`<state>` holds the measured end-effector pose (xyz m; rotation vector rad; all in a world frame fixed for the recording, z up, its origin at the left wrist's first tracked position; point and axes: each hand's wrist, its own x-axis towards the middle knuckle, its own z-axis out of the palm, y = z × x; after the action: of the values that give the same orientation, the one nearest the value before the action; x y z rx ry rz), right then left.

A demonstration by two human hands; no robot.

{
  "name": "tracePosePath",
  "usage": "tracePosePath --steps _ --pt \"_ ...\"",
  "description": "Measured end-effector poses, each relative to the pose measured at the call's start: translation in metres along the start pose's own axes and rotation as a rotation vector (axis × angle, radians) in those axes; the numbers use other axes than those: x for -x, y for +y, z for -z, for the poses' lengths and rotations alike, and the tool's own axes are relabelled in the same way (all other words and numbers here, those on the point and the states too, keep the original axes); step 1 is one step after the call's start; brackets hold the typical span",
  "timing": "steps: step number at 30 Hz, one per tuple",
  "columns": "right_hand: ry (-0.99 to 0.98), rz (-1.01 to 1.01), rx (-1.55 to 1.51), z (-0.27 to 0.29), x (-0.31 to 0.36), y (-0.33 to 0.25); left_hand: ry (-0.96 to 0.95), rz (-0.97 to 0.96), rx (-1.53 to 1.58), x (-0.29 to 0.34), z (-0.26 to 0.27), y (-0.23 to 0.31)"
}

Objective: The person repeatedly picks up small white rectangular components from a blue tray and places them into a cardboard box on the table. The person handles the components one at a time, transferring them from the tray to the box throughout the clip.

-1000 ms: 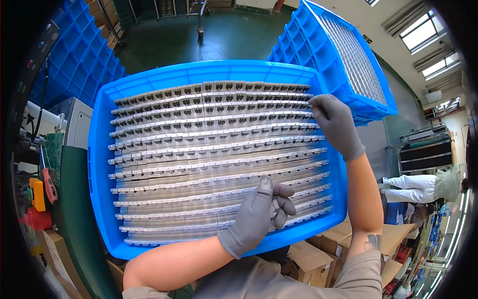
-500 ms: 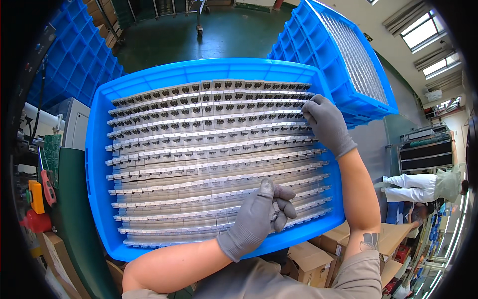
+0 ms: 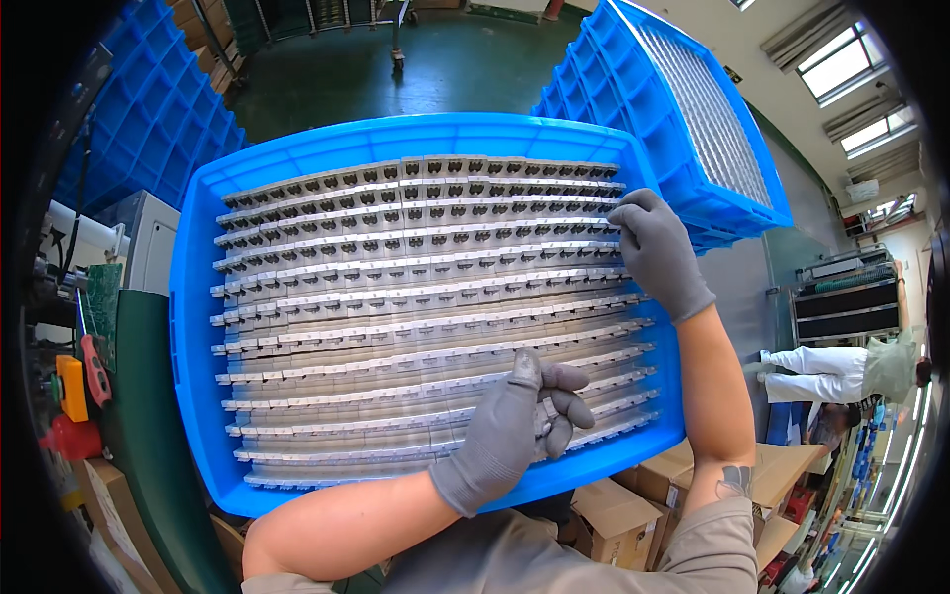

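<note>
A large blue plastic bin (image 3: 396,131) stands before me, filled with curved rows of small silvery metal parts (image 3: 396,330). Dark pieces show along the far rows. My right hand (image 3: 661,253), in a grey glove, is at the right ends of the upper rows, fingers closed in a pinch beside the bin's right wall. Whatever lies between those fingertips is hidden. Over the near rows, right of the middle, my gloved left hand (image 3: 505,426) has its fingers curled and its thumb raised. Something pale shows inside the curl, too small to name.
Another blue bin (image 3: 737,203) with similar rows tops a stack at the far right. Blue crates (image 3: 148,109) stand far left. Beside the bin's left are a red-handled screwdriver (image 3: 96,371) and a green surface (image 3: 148,436). Cardboard boxes (image 3: 609,515) lie near right; another person (image 3: 841,374) is farther right.
My right hand has shifted slightly to the right, along the right ends of the rows. The left hand stays nearly in place, still curled.
</note>
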<state>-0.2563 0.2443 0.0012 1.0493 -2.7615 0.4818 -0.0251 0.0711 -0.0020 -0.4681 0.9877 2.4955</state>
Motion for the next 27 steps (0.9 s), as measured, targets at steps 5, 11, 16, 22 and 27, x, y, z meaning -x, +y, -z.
tracePosePath --steps 5,11,16,22,27 --pt "-0.047 0.057 0.099 -0.002 0.003 -0.003 -0.004 0.000 0.006 -0.001 0.002 -0.003" --pt "-0.063 0.045 0.111 -0.001 0.003 -0.004 -0.018 -0.010 -0.009 -0.001 0.001 -0.001" --pt "-0.024 0.045 -0.278 0.018 0.010 -0.042 -0.025 -0.057 -0.011 0.000 0.000 0.004" --pt "-0.432 0.304 -0.360 0.061 0.046 -0.129 0.005 -0.026 0.002 -0.002 0.003 0.003" --pt "-0.456 0.302 -0.444 0.054 0.056 -0.119 0.003 -0.092 -0.041 -0.002 -0.001 0.007"
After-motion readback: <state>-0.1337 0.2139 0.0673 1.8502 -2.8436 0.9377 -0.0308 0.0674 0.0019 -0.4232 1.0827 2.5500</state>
